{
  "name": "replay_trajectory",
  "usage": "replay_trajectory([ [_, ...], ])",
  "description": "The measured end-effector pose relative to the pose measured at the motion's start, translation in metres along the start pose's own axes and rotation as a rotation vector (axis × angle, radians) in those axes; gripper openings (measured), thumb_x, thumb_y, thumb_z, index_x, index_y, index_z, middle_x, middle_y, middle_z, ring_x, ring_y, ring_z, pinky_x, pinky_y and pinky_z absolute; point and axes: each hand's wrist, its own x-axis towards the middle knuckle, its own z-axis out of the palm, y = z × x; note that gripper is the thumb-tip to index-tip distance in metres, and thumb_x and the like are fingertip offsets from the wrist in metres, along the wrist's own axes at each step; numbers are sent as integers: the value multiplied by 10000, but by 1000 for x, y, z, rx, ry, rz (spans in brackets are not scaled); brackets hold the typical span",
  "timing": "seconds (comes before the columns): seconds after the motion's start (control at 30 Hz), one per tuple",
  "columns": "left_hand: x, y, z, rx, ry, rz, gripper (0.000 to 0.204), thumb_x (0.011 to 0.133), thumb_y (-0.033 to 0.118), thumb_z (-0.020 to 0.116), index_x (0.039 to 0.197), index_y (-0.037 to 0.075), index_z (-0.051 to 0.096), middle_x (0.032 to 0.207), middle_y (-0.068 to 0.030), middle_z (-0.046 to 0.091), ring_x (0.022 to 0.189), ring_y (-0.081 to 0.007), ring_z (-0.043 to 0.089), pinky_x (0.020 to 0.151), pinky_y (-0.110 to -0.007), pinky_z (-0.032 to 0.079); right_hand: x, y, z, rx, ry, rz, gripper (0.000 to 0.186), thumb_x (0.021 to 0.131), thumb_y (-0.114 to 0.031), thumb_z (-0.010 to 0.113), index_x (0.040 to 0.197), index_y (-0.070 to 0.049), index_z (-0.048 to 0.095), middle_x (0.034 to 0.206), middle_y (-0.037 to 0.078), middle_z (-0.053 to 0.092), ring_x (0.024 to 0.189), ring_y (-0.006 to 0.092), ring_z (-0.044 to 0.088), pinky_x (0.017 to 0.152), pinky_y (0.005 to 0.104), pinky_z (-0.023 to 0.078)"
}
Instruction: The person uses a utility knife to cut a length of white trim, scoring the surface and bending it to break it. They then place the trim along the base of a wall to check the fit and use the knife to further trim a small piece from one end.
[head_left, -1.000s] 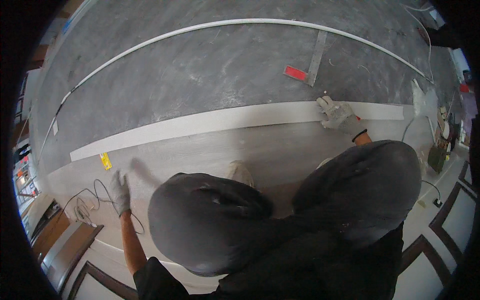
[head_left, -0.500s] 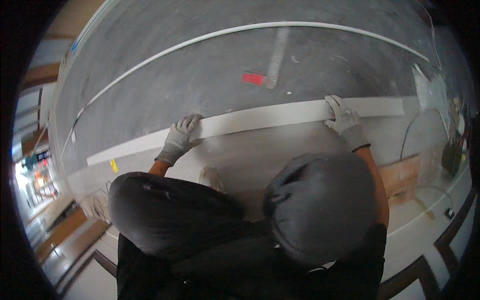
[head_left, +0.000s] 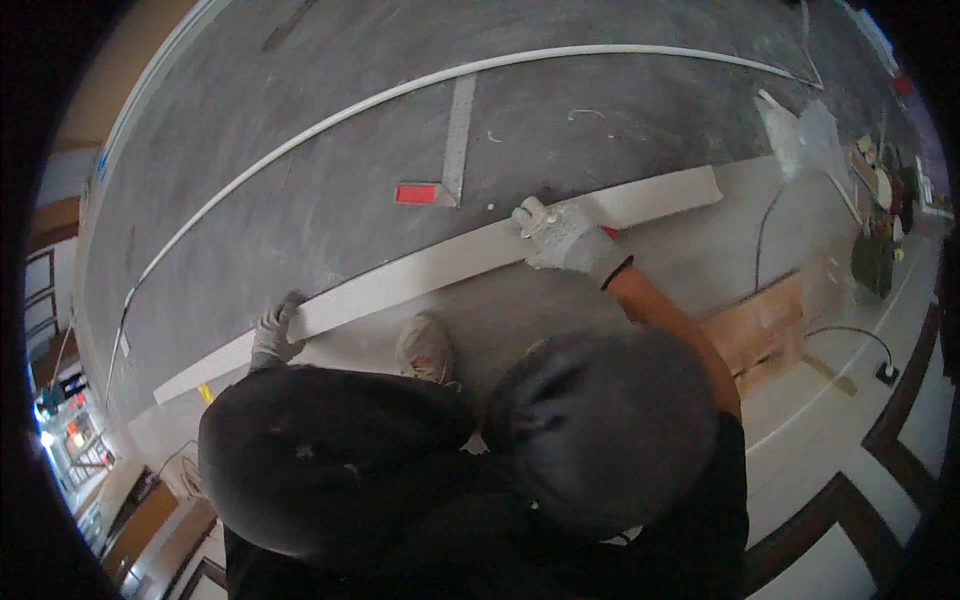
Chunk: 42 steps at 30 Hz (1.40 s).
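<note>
We grip the long white plank (head_left: 440, 270) with our left hand (head_left: 272, 333) and right hand (head_left: 560, 238), and should keep both ends level against the grey floor (head_left: 330, 170).

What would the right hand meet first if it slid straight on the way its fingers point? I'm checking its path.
Probably bare grey floor past the white plank under the right hand; the metal square lies further left.

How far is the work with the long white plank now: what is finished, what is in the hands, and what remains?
Done: pale flooring already covers the near strip, up to the bare grey subfloor. In hand: the long white plank lies along that edge, the gloved left hand and right hand both gripping it. Left: whether the plank sits flat or joined cannot be told, and the grey area beyond it remains uncovered.
</note>
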Motion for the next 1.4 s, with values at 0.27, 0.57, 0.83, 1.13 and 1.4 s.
replay_trajectory([
  [0.27,-30,-41,18,-277,-114,-46,1095,721,598,824,1630,190,370,1516,-133,514,1323,-438,535,1117,-527,429,10,-61,25,75,66,-15,810,876,-401,786,1558,-130,443,1552,141,481,1219,327,675,996,471,572],
  [0.57,-5,17,38,-278,89,66,1059,708,482,900,1594,134,436,1527,-131,516,1356,-385,524,1107,-527,444,-33,15,2,67,-68,181,869,884,-401,786,1630,-178,399,1634,112,451,1368,344,591,1104,482,520],
  [0.83,-18,17,39,-188,29,4,1044,751,477,883,1600,93,412,1514,-167,523,1358,-419,514,1114,-538,434,-77,72,-29,187,-25,664,771,866,-393,805,1545,-186,505,1505,113,576,1253,343,658,1040,475,546],
  [1.13,53,109,-6,-323,190,195,1034,767,460,874,1608,96,395,1518,-179,515,1361,-433,509,1121,-551,425,-172,255,67,622,549,1011,555,971,-347,747,1455,-103,628,1271,119,708,1125,228,656,964,378,525],
  [1.4,78,165,-72,-295,49,124,1042,734,297,918,1598,112,366,1547,-199,491,1366,-448,506,1123,-576,416,-160,221,79,641,515,1063,363,951,-312,732,1252,-109,714,1126,147,735,1049,279,696,957,404,530],
])
